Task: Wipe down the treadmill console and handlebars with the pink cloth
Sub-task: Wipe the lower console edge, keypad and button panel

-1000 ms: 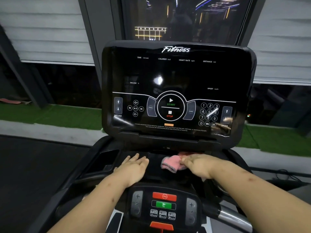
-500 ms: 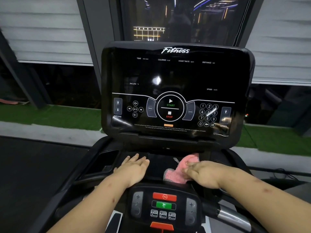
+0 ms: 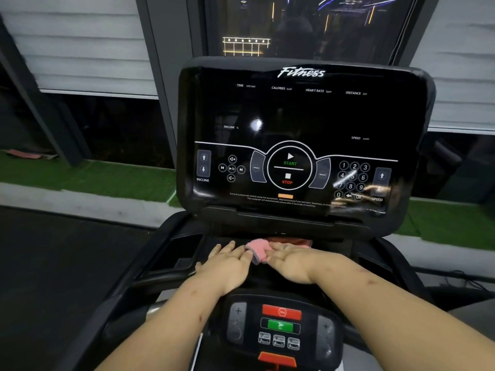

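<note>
Pink nubby cloth — flat right hand presses it; left hand flat beside.

The black console ledge carries a bunched pink cloth; the left grip lies flat touching it, and the right grip presses it.
</note>
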{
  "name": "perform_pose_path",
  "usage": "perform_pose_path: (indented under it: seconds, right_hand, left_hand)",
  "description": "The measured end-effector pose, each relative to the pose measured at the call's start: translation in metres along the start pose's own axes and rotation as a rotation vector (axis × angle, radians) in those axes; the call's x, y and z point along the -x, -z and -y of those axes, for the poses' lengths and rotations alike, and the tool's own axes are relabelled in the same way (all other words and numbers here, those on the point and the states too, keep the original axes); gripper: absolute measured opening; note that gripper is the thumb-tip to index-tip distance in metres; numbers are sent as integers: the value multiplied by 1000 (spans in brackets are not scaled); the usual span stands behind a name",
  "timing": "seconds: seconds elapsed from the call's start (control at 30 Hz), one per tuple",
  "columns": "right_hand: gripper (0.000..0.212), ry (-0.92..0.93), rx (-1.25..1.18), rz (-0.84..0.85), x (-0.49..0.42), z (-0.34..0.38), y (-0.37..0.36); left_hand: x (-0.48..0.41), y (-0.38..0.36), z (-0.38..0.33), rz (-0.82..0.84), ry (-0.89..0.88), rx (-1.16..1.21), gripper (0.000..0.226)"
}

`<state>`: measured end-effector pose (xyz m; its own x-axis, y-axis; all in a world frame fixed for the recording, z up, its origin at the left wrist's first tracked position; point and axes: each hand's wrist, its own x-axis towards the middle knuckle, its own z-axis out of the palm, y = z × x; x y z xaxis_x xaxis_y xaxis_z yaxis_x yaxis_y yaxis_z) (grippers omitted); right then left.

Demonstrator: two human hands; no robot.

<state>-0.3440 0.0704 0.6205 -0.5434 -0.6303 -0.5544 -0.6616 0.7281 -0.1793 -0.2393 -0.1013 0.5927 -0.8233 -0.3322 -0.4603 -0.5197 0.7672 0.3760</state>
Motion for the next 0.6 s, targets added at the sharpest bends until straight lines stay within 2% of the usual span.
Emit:
perform_pose_path:
  seconds: [0.2, 0.6]
  right_hand:
    - [63, 77, -5, 31, -10, 33, -1]
    - [61, -66, -124, 55, 32, 0, 1]
  left_hand:
    - [4, 1, -4, -13, -2, 39, 66]
    - [5, 3, -2, -3, -34, 14, 59]
